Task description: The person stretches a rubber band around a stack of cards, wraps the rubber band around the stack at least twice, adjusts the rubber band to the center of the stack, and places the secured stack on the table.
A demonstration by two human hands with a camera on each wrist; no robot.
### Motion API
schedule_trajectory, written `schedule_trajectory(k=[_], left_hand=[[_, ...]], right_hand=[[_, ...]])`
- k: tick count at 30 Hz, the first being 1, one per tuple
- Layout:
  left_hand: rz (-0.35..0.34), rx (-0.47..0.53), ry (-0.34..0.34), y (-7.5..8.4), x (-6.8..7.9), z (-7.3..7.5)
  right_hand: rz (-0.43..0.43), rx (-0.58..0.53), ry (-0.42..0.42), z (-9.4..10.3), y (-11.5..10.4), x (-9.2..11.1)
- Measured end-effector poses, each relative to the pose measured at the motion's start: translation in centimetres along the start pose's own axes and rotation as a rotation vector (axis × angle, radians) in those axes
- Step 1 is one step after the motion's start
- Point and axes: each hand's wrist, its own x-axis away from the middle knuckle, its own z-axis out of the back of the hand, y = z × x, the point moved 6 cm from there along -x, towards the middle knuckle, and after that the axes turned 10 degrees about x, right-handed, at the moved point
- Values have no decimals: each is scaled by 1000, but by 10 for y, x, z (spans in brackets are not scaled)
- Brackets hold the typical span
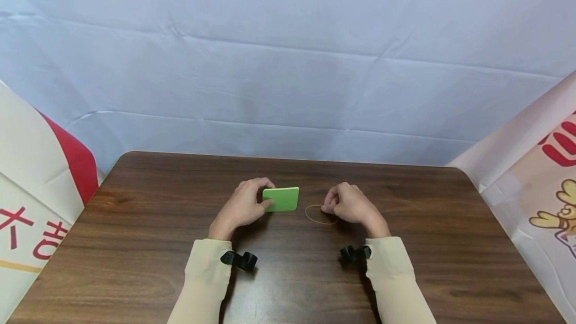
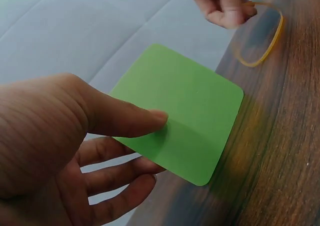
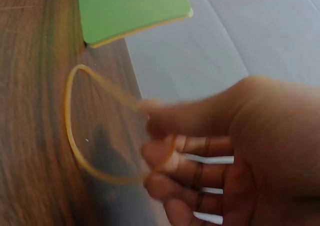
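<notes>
My left hand (image 1: 243, 204) pinches a green card stack (image 1: 282, 200) with rounded corners, thumb on its front face and fingers behind. In the left wrist view the green face (image 2: 195, 101) tilts toward the camera. A yellow layer shows along the stack's lower edge (image 3: 135, 32) in the right wrist view. To the right of it, my right hand (image 1: 353, 205) holds a thin yellow rubber band (image 1: 320, 223) by one side between thumb and fingers. The rubber band (image 3: 68, 117) hangs in a loose loop toward the cards, apart from them.
Both hands are over a dark brown wooden table (image 1: 148, 264). Behind it hangs a pale creased cloth (image 1: 288, 64). Printed sheets with red markings (image 1: 27, 234) hang at the left and right. Each sleeve carries a black wrist camera (image 1: 240, 260).
</notes>
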Motion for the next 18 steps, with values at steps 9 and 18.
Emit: schedule_trajectory(k=[9,18], left_hand=[[18,8,-13,-2,1,-1],[-12,18,8,-2,0,1]], right_hand=[[74,-157,156,20,5,4],[44,-452,376,40,7,7]])
